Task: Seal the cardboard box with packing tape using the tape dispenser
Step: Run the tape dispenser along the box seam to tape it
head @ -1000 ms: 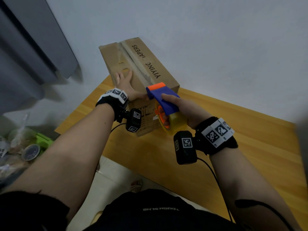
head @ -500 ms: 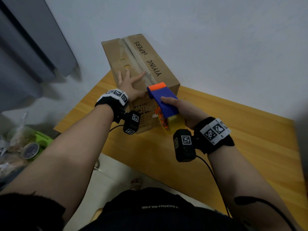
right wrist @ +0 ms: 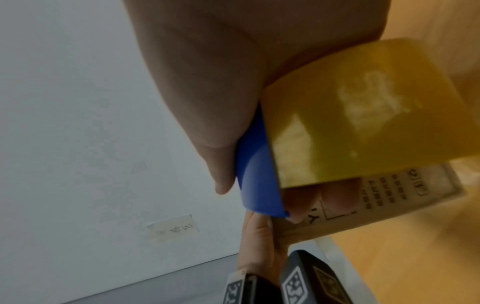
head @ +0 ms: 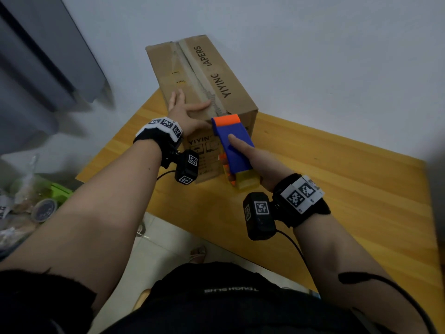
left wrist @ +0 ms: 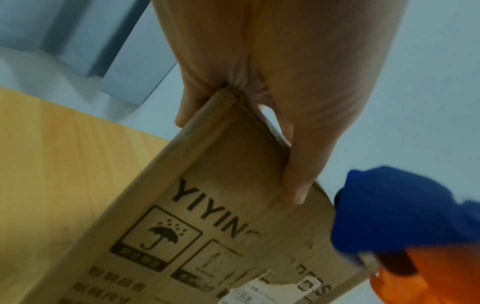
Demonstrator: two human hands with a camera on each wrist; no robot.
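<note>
The box (head: 204, 78) stands on the near left corner of the wooden table (head: 349, 189), its long axis running away from me toward the white wall (head: 313, 56). A strip of tape (head: 192, 68) runs along the centre seam of the top face. The word "YIYING" is printed on the top and on the near end face.

My left hand (head: 185, 114) lies flat on the top of the box at the near left corner. The fingers are straight and spread, and the thumb points toward the seam. In the left wrist view, the palm (left wrist: 285, 61) sits over the top corner of the box (left wrist: 207, 205), and the thumb (left wrist: 298, 174) lies along the upper edge of the near end face.

My right hand (head: 262, 162) grips the dispenser (head: 233, 143). The index finger lies straight along the blue body, and the remaining fingers wrap the underside. In the right wrist view, the thumb (right wrist: 207, 123) presses against the blue side plate of the dispenser (right wrist: 257, 181), with the yellow tape roll (right wrist: 350, 123) just beside it.

The orange front end of the dispenser sits at the near top edge of the box, in line with the seam. The blue body slopes down from there over the near end face, with the roll at the lower end, above the table. Whether the orange end touches the cardboard cannot be determined.

A grey curtain (head: 36, 68) hangs to the left of the table. Loose items lie on the floor at the far left.
</note>
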